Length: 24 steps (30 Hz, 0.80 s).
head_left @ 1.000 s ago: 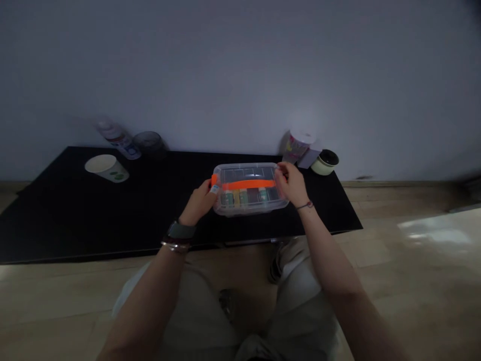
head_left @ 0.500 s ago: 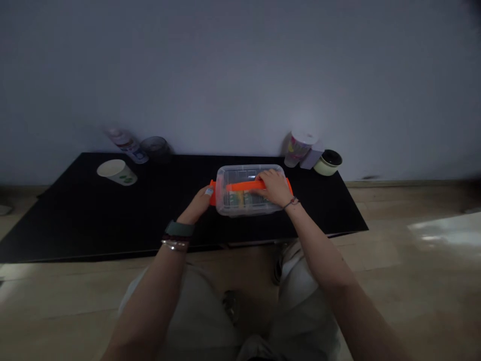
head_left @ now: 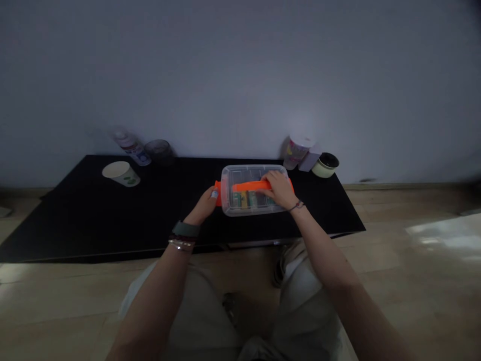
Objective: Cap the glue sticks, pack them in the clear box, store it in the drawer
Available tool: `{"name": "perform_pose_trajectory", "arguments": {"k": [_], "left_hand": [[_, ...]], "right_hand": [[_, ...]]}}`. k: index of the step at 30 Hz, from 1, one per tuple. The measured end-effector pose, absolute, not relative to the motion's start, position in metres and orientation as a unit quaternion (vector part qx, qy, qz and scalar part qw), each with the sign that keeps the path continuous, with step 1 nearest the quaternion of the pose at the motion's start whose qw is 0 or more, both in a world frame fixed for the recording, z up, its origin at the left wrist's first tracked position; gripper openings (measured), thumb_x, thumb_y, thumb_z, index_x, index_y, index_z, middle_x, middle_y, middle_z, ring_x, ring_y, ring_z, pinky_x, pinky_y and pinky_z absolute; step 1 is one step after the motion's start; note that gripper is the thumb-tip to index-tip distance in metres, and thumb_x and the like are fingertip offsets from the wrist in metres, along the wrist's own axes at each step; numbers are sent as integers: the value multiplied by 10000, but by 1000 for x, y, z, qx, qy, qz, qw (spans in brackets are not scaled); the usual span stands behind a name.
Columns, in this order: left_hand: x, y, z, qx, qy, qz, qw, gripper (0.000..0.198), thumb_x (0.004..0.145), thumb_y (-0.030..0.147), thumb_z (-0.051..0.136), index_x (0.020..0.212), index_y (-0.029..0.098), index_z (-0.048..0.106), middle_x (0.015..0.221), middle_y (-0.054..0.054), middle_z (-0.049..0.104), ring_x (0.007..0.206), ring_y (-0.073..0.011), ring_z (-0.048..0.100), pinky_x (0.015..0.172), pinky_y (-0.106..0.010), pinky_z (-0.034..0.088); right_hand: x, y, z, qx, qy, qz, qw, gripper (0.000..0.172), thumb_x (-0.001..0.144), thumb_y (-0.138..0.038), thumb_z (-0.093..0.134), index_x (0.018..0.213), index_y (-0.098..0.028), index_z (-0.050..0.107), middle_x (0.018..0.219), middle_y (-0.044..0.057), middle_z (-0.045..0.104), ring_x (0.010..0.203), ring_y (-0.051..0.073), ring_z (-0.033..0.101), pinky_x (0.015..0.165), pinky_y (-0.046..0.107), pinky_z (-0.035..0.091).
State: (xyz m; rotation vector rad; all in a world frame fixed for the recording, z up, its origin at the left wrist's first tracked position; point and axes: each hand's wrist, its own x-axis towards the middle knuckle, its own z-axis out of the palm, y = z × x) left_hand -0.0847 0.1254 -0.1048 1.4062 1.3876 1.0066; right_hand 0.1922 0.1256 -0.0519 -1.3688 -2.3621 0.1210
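Observation:
A clear plastic storage box (head_left: pixel 240 174) with an orange carry handle and orange side latches is at the middle of the black table (head_left: pixel 150 215). Several small green and yellow items show through its lid; I cannot tell exactly what they are. My right hand (head_left: pixel 280 189) is closed round the right part of the orange handle (head_left: pixel 246 186). At the box's left end, my left hand (head_left: pixel 206 203) grips the orange latch (head_left: pixel 218 193), its thumb on top and the other fingers mostly hidden.
Left on the table are a white paper cup (head_left: pixel 122 174), a spray can (head_left: pixel 132 149) and a dark round container (head_left: pixel 160 150). Back right are a clear patterned cup (head_left: pixel 296 152), a pale box (head_left: pixel 310 159) and a cream pot (head_left: pixel 325 166). A grey wall (head_left: pixel 225 75) stands behind.
The storage box and both hands appear slightly farther right in the view, while the camera has also shifted a little. Both hands keep their hold.

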Motion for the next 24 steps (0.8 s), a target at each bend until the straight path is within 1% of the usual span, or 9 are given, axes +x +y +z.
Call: {"name": "perform_pose_trajectory", "arguments": {"k": [6,11,17,21,23,24], "left_hand": [[-83,127,-107,582,541,416,442,562,716,731,519,785,176,570,771,-38,597,749,-201,526,755,-356,431],[-83,132,-112,577,541,421,444,527,744,703,511,801,183,573,785,-34,599,748,-196,526,762,-347,430],[-82,135,-114,587,537,419,437,421,799,596,497,815,184,580,799,-39,607,764,-204,534,769,-351,439],[-84,137,-120,594,547,412,423,338,812,517,495,801,190,581,805,-40,620,774,-207,547,769,-349,453],[-87,140,-125,597,564,401,406,287,806,472,513,811,195,586,821,-40,640,790,-213,564,781,-353,459],[-89,141,-127,593,578,394,398,267,795,454,529,817,195,591,824,-42,650,798,-217,572,787,-356,463]], "right_hand": [[194,123,-55,-486,-841,53,230,331,971,-516,510,994,-197,594,1010,83,648,988,245,580,977,389,353],[193,122,-56,-500,-828,69,243,339,960,-539,519,965,-207,586,1004,70,650,950,230,592,958,388,357],[193,123,-55,-501,-823,93,252,369,955,-570,502,939,-211,582,983,61,648,935,219,593,953,385,356],[190,122,-55,-502,-819,105,255,352,944,-563,522,928,-216,580,972,54,642,925,220,591,966,400,363],[189,123,-53,-506,-809,117,277,357,929,-568,534,913,-215,576,951,55,637,906,220,588,953,402,386],[190,124,-51,-509,-795,129,304,365,925,-575,527,913,-214,572,939,57,632,890,217,585,926,393,410]]}}
